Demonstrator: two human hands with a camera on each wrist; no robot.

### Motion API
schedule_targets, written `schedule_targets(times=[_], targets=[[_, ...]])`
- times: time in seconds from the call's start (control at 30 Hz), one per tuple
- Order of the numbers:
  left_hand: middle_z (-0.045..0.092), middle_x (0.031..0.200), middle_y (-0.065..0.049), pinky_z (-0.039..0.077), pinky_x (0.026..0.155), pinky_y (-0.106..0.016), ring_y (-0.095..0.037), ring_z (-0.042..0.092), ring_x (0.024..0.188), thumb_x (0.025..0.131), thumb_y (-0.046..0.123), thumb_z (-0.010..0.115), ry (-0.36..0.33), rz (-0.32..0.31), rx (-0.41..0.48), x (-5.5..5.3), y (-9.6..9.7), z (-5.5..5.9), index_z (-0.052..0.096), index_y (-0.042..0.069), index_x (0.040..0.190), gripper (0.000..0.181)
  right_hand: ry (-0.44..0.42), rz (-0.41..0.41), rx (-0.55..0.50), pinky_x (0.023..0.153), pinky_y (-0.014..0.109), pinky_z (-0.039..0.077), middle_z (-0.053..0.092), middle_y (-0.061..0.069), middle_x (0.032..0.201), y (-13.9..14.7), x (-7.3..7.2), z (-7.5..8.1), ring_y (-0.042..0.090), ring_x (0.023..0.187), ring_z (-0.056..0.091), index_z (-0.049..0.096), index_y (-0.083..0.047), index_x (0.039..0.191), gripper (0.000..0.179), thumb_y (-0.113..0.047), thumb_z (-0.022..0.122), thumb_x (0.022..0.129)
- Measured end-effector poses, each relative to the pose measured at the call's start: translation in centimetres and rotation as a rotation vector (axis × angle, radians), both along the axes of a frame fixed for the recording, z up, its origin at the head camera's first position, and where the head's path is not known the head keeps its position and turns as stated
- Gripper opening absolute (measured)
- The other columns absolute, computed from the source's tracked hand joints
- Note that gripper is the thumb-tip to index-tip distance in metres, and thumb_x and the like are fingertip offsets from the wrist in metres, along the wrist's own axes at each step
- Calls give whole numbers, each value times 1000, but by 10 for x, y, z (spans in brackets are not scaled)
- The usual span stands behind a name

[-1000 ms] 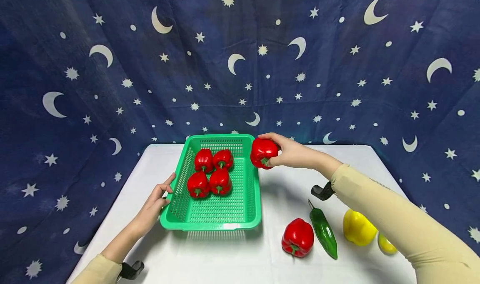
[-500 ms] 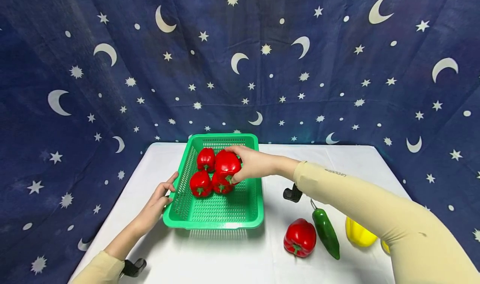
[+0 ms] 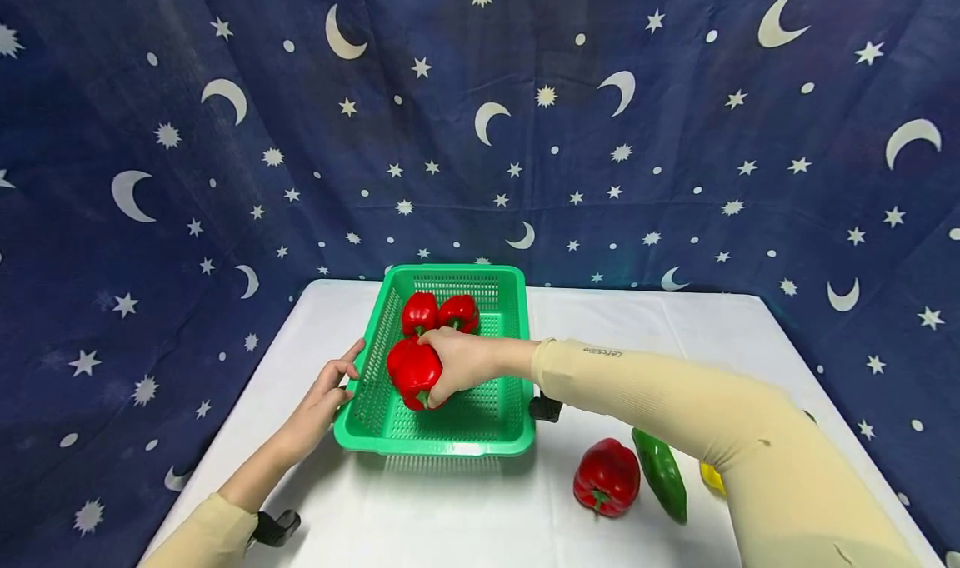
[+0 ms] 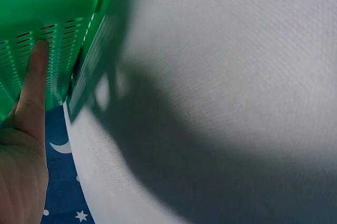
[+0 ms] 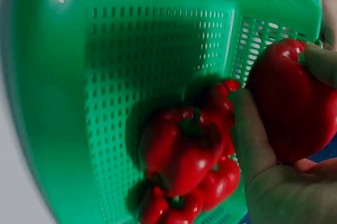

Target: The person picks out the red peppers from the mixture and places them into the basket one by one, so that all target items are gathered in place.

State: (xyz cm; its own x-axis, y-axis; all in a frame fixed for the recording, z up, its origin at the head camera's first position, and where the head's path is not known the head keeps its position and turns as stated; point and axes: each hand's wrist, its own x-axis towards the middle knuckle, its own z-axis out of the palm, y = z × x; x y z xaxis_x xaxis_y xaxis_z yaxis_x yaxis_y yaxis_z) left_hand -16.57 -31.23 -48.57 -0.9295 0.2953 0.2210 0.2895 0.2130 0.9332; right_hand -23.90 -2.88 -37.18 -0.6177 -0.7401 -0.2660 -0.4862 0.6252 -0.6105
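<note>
My right hand [image 3: 467,360] grips a red bell pepper [image 3: 412,370], with its green stem toward the thumb, inside the green plastic basket [image 3: 435,447]. In the right wrist view the held pepper [image 5: 292,103] is between thumb and fingers, and several other red peppers [image 5: 181,148] lie on the basket floor beside it. Two of them, a back-left pepper [image 3: 419,314] and a back-right pepper [image 3: 460,312], show behind the hand in the head view; the front ones are hidden there. My left hand [image 3: 318,401] holds the basket's left rim, one finger [image 4: 34,87] straight against the slotted outer wall.
On the white table [image 3: 420,518], right of the basket, sit a loose red bell pepper [image 3: 607,476] and a long green chili pepper [image 3: 662,474]. A yellow vegetable [image 3: 712,478] is mostly hidden by my right sleeve [image 3: 675,401]. Behind the table hangs a dark blue star-and-moon curtain [image 3: 450,43].
My right hand has carried the red bell pepper leftward from beyond the basket's right rim to its front-left part, and lower. The left hand has stayed at the rim. The view has shifted slightly.
</note>
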Motion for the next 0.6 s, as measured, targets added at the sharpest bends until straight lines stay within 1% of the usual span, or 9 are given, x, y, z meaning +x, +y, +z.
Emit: schedule_targets(times=[0.1, 0.13, 0.17, 0.23, 0.33, 0.37, 0.4, 0.47, 0.6], targets=[[12, 170, -15, 38, 69, -23, -43, 4, 152, 94, -8, 32, -5, 3, -8, 0, 0, 0, 37, -1, 114, 22, -31, 4, 33, 75, 27, 53, 52, 2, 127, -4, 4, -6, 16, 109, 52, 41, -6, 149, 90, -27, 87, 73], [12, 170, -14, 38, 70, -22, -43, 4, 152, 94, -8, 32, -5, 4, -9, 0, 0, 1, 37, -1, 114, 22, -48, 5, 44, 74, 27, 53, 52, 1, 125, -5, 4, -7, 15, 107, 53, 42, -6, 148, 90, -27, 87, 73], [12, 170, -14, 39, 75, -22, -43, 4, 152, 93, -8, 33, -2, 5, -11, 0, 0, 1, 37, -1, 114, 22, -71, 8, 51, 73, 28, 54, 52, 1, 122, -6, 5, -8, 15, 104, 54, 43, -5, 147, 88, -26, 87, 73], [12, 170, -15, 38, 82, -21, -43, 4, 152, 93, -9, 33, 4, 5, -12, 0, 0, 0, 37, -1, 113, 22, -131, 12, 54, 73, 32, 57, 56, 1, 114, -7, 8, -9, 15, 95, 59, 48, -3, 138, 78, -22, 87, 74], [12, 170, -15, 34, 95, -21, -43, 4, 152, 92, -9, 33, 10, 4, -12, -1, 0, 1, 37, -1, 113, 23, -203, 17, 59, 72, 40, 59, 59, 4, 103, -8, 11, -9, 20, 81, 66, 53, -2, 122, 59, -16, 87, 76], [12, 170, -16, 35, 95, -21, -44, 4, 152, 92, -9, 33, 11, 4, -8, -1, 1, 1, 37, -1, 113, 23, -219, 19, 65, 72, 42, 59, 60, 5, 100, -8, 11, -8, 24, 77, 68, 53, -3, 116, 54, -15, 87, 76], [12, 170, -16, 35, 96, -21, -44, 4, 152, 92, -9, 33, 12, 4, -5, -1, 1, 1, 37, -1, 113, 23, -227, 20, 77, 72, 43, 59, 60, 5, 99, -9, 12, -8, 26, 74, 69, 53, -4, 113, 51, -14, 87, 77], [12, 170, -16, 36, 96, -20, -44, 4, 152, 92, -9, 33, 9, 4, 2, -1, 1, 1, 37, -1, 113, 22, -225, 24, 114, 72, 42, 59, 60, 5, 97, -10, 13, -7, 29, 69, 70, 51, -5, 110, 49, -16, 87, 79], [11, 170, -17, 32, 100, -18, -44, 3, 153, 93, -9, 33, 2, 1, 12, 0, 2, 0, 37, -2, 113, 22, -197, 29, 201, 73, 39, 59, 61, 5, 94, -14, 15, -9, 28, 63, 69, 50, -8, 107, 48, -23, 87, 80]])
